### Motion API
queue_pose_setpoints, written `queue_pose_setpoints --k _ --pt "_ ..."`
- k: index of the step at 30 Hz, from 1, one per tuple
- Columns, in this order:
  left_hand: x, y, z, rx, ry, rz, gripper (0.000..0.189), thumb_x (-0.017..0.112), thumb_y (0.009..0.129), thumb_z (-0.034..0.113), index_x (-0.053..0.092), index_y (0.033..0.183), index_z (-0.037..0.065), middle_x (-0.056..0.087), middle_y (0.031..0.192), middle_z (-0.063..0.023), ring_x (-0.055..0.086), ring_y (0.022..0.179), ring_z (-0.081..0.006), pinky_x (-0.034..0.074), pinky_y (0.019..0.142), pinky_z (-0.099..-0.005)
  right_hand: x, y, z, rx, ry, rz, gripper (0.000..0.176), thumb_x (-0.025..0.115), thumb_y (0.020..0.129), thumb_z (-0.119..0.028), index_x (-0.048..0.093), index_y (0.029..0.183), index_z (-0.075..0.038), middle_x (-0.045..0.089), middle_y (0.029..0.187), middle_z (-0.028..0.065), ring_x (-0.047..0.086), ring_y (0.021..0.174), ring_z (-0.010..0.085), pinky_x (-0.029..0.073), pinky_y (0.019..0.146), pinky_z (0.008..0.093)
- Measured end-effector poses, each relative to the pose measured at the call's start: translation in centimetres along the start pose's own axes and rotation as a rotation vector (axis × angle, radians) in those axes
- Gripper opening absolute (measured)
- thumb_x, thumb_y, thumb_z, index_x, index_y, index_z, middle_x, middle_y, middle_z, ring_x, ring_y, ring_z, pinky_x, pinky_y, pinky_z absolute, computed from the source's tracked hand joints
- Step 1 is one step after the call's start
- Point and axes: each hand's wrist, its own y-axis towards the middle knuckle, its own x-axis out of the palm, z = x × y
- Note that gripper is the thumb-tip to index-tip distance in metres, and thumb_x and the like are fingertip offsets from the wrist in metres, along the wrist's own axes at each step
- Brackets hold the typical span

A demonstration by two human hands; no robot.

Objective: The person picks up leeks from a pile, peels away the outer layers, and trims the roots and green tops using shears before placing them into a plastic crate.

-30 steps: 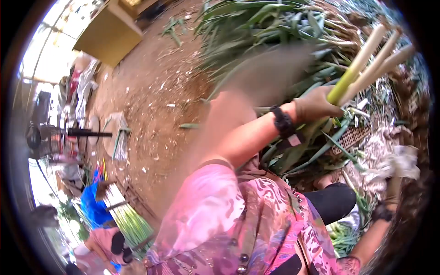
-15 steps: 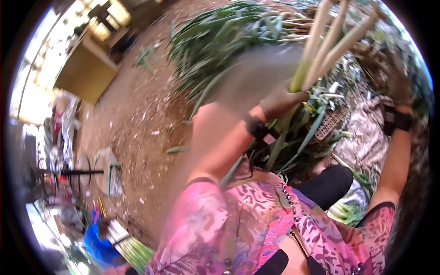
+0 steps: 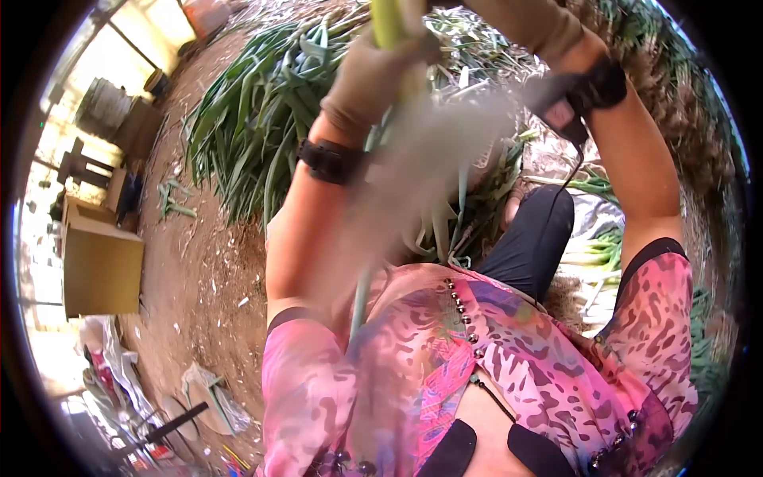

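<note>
My left hand [image 3: 373,79], in a brown work glove, is closed around long green onions [image 3: 387,22] near the top of the view. Their upper ends run out of the frame. To the right, my gloved right hand [image 3: 531,25] reaches in toward the same stalks. Its fingers are mostly cut off by the top edge, so its grip is hidden. Black bands circle both wrists. A grey blur covers part of my left forearm and the leaves below that hand.
A large heap of green onions [image 3: 262,111] lies on the dirt floor at upper left. Trimmed stalks [image 3: 596,258] lie right of my dark-trousered leg [image 3: 528,238]. Far left stand a cardboard box [image 3: 103,266] and plastic bags [image 3: 214,397]. Leaf scraps litter the ground.
My left hand has lifted the green onions up and leftward in view. My right hand has come from the far right toward them. The camera view has turned.
</note>
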Motion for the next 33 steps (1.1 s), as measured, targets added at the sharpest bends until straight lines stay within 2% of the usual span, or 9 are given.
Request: queue_pose_setpoints --k 3,6,10,20,21,22,24,27,33 --pt "-3.2 2.2 0.9 0.664 0.905 -0.022 0.025 0.060 0.093 0.021 0.070 0.109 0.004 0.073 0.091 -0.0092 0.070 0.084 -0.0194 0.056 0.077 -0.0310 -0.5 -4.7 -6.1 -0.271 0.061 0.087 0.058 0.066 0.093 -0.041 0.054 0.133 0.001 0.064 0.120 0.0211 0.066 0.108 0.0292 0.056 0.083 0.0401" --pt "-5.2 4.5 3.9 0.431 0.838 0.193 0.023 0.063 0.091 0.020 0.069 0.107 0.004 0.073 0.091 -0.0100 0.070 0.082 -0.0202 0.056 0.075 -0.0322 2.3 -12.2 -10.1 -0.465 0.072 -0.028 0.063 0.069 0.092 -0.046 0.055 0.131 0.001 0.065 0.118 0.0218 0.067 0.106 0.0302 0.057 0.080 0.0415" --pt "-6.3 6.7 6.1 0.294 0.833 0.327 0.021 0.066 0.089 0.017 0.069 0.104 0.003 0.072 0.090 -0.0111 0.069 0.080 -0.0214 0.055 0.072 -0.0337 4.6 -19.5 -6.4 -0.124 0.312 -0.869 0.061 0.071 0.087 -0.038 0.054 0.131 0.001 0.067 0.112 0.0246 0.069 0.102 0.0344 0.058 0.078 0.0452" --pt "8.2 5.1 -3.2 0.589 0.640 -0.453 0.021 0.071 0.084 0.012 0.067 0.101 0.000 0.070 0.088 -0.0134 0.068 0.075 -0.0240 0.054 0.067 -0.0379 -8.4 -11.1 -3.1 -0.610 -0.618 0.152 0.048 0.066 0.085 -0.015 0.056 0.132 -0.010 0.060 0.129 0.0081 0.060 0.117 0.0271 0.048 0.105 0.0395" --pt "11.5 3.0 -2.5 0.318 0.611 -0.517 0.023 0.071 0.084 0.012 0.067 0.103 0.000 0.070 0.088 -0.0129 0.068 0.076 -0.0233 0.054 0.068 -0.0370 -7.9 -11.2 -1.7 -0.633 -0.591 0.157 0.040 0.065 0.086 -0.016 0.061 0.126 -0.010 0.063 0.125 0.0082 0.062 0.114 0.0275 0.047 0.106 0.0412" --pt "14.0 0.8 -1.7 0.052 0.599 -0.593 0.024 0.071 0.085 0.012 0.067 0.105 0.000 0.070 0.088 -0.0123 0.068 0.078 -0.0226 0.054 0.069 -0.0360 -8.9 -11.7 -2.6 -0.295 -0.677 -0.430 0.041 0.071 0.082 -0.023 0.064 0.120 -0.009 0.070 0.107 0.0084 0.069 0.101 0.0289 0.054 0.095 0.0413" --pt "16.4 -0.9 -6.2 -0.272 0.333 -0.758 0.024 0.071 0.084 0.010 0.066 0.105 -0.002 0.069 0.086 -0.0074 0.062 0.074 -0.0127 0.051 0.066 -0.0307 -7.4 -17.6 1.1 -0.357 -0.511 -0.327 0.014 0.068 0.082 -0.019 0.067 0.093 -0.011 0.064 0.067 0.0007 0.069 0.072 0.0246 0.056 0.065 0.0378" --pt "20.5 -2.9 -8.6 -0.373 0.432 -0.894 0.025 0.074 0.086 0.014 0.065 0.106 0.001 0.064 0.085 -0.0009 0.057 0.076 -0.0088 0.048 0.066 -0.0284 -11.1 -24.6 2.5 -0.289 -0.429 -0.402 0.015 0.067 0.079 -0.028 0.065 0.079 -0.014 0.066 0.071 0.0005 0.069 0.068 0.0239 0.054 0.064 0.0378" --pt "29.2 -2.8 -1.1 0.286 0.578 -0.864 0.042 0.069 0.091 0.006 0.058 0.131 -0.002 0.066 0.120 -0.0143 0.062 0.112 -0.0224 0.048 0.097 -0.0350 -25.1 -41.0 6.6 0.311 -0.728 -0.086 0.014 0.060 0.093 -0.020 0.063 0.085 -0.009 0.058 0.063 0.0019 0.061 0.057 0.0174 0.052 0.045 0.0311"
